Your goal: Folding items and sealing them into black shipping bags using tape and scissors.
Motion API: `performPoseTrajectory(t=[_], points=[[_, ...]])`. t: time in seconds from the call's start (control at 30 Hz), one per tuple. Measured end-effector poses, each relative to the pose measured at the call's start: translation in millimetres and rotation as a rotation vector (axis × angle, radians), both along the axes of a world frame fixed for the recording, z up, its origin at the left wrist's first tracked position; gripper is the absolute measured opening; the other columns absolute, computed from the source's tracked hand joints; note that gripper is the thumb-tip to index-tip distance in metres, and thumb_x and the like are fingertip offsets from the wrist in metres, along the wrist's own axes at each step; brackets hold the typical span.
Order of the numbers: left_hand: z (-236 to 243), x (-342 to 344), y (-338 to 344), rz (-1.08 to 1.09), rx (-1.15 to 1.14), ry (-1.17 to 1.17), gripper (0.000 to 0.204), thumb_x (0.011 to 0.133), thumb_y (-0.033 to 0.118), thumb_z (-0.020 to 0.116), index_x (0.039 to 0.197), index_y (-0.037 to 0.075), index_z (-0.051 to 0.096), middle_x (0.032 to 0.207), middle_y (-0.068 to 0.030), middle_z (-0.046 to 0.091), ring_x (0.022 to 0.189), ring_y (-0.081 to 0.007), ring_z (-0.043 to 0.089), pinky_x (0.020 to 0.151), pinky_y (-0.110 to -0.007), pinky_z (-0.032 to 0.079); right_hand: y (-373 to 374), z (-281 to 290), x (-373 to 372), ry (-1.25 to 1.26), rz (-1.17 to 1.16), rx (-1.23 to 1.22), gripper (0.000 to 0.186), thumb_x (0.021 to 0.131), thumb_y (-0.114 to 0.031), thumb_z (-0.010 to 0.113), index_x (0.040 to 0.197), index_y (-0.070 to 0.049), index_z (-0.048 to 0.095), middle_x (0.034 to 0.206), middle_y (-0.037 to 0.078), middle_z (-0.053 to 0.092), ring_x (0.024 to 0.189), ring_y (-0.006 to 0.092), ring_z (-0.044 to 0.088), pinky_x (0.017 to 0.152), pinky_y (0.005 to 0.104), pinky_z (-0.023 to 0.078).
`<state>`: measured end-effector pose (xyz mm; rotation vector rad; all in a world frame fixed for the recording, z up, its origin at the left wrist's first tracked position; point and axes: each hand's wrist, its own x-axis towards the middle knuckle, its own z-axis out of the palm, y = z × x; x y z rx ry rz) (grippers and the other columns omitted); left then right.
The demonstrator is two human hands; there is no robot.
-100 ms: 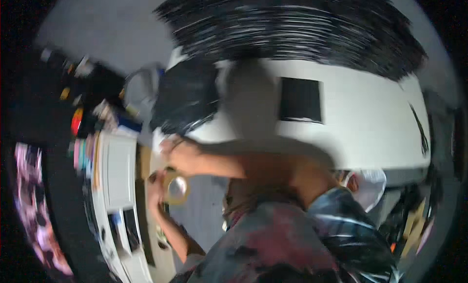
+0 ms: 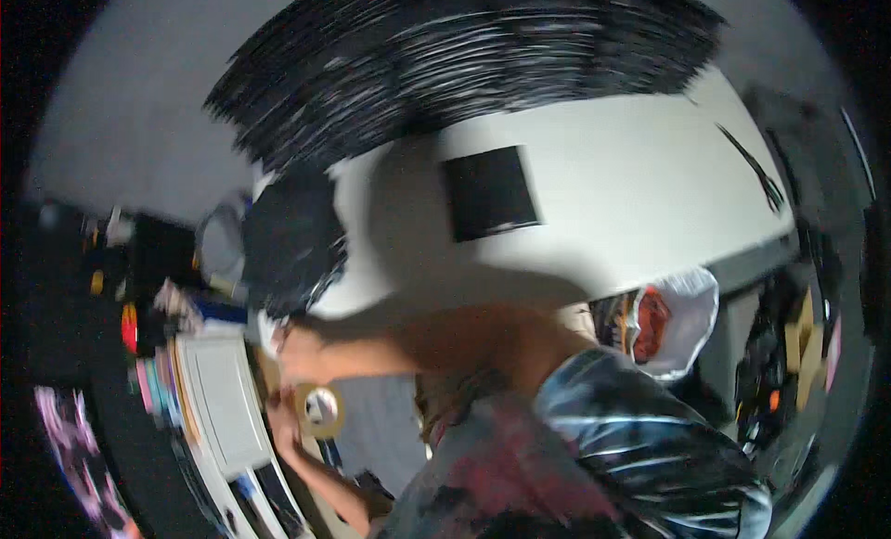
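Observation:
At the left, my left hand has its fingers closed at the edge of a roll of tan tape. My right arm reaches across my body to the left. My right hand is just above the roll, by the near left corner of the white table; its fingers are blurred, and whether they hold anything is unclear. Beyond that hand lies a pile of black plastic packets. One flat black square packet rests alone mid-table, with my shadow falling beside it.
Long overlapping rows of black packets line the table's far side. Black scissors lie near its right edge. A white-lined bin with something red inside stands below the table. A white cabinet is at the left.
The whole view has turned and shifted, so the table sits further left and tilted. Both hands and the tape roll keep nearly the same places relative to each other.

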<state>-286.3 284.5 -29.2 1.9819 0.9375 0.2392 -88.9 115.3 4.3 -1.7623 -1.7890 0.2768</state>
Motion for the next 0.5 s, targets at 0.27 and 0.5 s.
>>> performPoseTrajectory(t=[0.27, 0.5], points=[[-27.0, 25.5, -6.1, -0.118, -0.386, -0.083, 0.036, 0.107, 0.039, 0.055, 0.110, 0.004, 0.061, 0.100, -0.0084, 0.063, 0.094, -0.0196, 0.058, 0.089, -0.036, 0.048, -167.8, 2.7, 8.2, -0.250, -0.280, 0.362, 0.046, 0.084, -0.037, 0.064, 0.116, -0.004, 0.067, 0.086, 0.012, 0.069, 0.085, 0.0294, 0.067, 0.076, 0.0460, 0.051], [-0.8, 77.4, -69.9, -0.287, -0.421, -0.179, 0.035, 0.104, 0.029, 0.057, 0.126, 0.003, 0.056, 0.124, -0.0150, 0.063, 0.110, -0.0252, 0.062, 0.094, -0.040, 0.053, -739.5, 78.1, 103.0, -0.378, -1.760, -0.119, 0.031, 0.084, 0.001, 0.061, 0.112, 0.004, 0.071, 0.103, 0.024, 0.073, 0.091, 0.0339, 0.072, 0.082, 0.0426, 0.057]])
